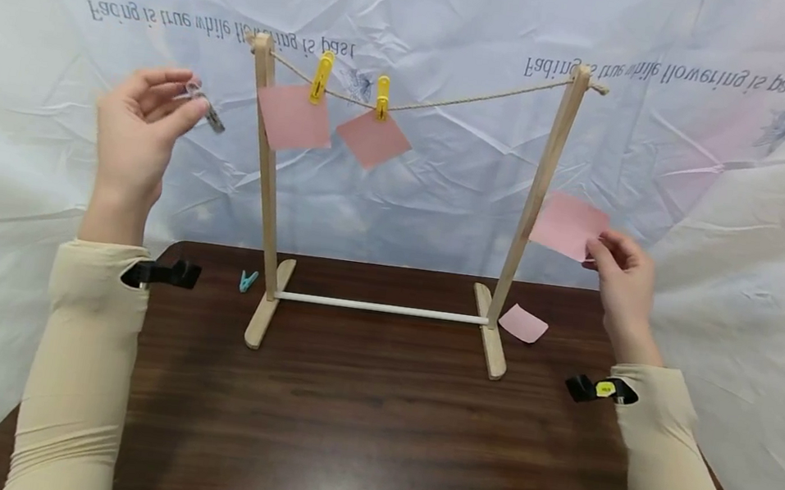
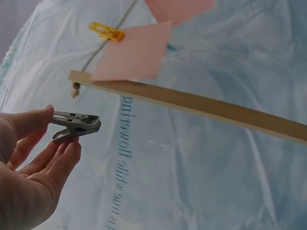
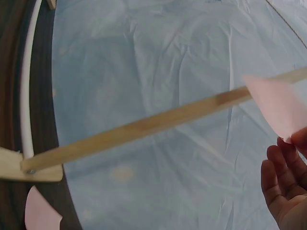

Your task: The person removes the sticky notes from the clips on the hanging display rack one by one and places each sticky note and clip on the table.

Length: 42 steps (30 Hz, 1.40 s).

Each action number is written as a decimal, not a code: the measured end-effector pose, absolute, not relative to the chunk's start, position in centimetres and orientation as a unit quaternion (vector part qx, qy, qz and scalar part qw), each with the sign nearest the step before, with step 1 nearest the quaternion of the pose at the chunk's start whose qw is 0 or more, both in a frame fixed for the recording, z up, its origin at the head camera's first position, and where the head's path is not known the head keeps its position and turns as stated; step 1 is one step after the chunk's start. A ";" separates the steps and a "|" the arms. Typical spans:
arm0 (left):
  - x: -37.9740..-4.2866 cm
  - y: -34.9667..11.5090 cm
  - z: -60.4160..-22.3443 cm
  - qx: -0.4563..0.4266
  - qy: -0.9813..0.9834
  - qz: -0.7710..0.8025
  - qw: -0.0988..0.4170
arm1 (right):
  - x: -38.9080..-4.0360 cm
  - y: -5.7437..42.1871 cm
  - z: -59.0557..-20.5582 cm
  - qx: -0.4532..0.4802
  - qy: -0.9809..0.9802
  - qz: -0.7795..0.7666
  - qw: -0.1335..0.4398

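My left hand (image 1: 141, 121) pinches a grey clothespin (image 2: 76, 123) by its handles, left of the wooden stand's left post (image 1: 267, 179). On the right, my right hand (image 1: 622, 279) holds a pink paper square (image 1: 568, 225) by its lower right corner, just beside the right post (image 1: 539, 190). A twine line (image 1: 487, 93) sags between the two post tops. Two pink squares hang from it toward the left: one paper (image 1: 296, 118) under a yellow clothespin (image 1: 321, 78), the other paper (image 1: 373, 141) turned cornerwise under a second yellow clothespin (image 1: 382, 98).
A blue clothespin (image 1: 249, 281) lies on the dark wooden table (image 1: 369, 424) by the stand's left foot (image 1: 262, 319). Near the right foot (image 1: 491, 345) lies another pink paper (image 1: 523, 323). A white rod (image 1: 384, 308) joins the posts low down. Pale printed sheeting (image 1: 411, 214) hangs behind.
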<state>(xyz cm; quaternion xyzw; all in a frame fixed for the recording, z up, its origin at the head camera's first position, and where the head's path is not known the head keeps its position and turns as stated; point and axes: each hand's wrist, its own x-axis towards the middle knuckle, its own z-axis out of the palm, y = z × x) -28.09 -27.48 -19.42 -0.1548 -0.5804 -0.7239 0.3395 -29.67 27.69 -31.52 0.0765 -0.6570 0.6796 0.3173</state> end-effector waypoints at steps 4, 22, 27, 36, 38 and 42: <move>-28.4 -28.3 -21.6 -0.135 -0.631 -0.690 0.329 | -29.3 28.8 -32.5 0.041 -0.658 0.684 0.312; -29.6 -32.4 -32.7 0.036 -0.789 -0.541 0.290 | -27.6 32.7 -38.7 -0.070 -0.768 0.584 0.251; -29.5 -32.6 -35.3 0.023 -0.835 -0.486 0.258 | -27.2 33.3 -40.4 -0.075 -0.801 0.555 0.212; -29.2 -34.2 -40.1 0.048 -0.893 -0.415 0.170 | -27.3 33.4 -43.2 -0.100 -0.848 0.501 0.141; -29.4 -34.6 -41.3 0.056 -0.904 -0.396 0.150 | -27.2 33.5 -43.7 -0.107 -0.855 0.492 0.126; -30.2 -34.9 -43.6 0.059 -0.924 -0.362 0.105 | -27.0 34.2 -44.4 -0.105 -0.866 0.478 0.098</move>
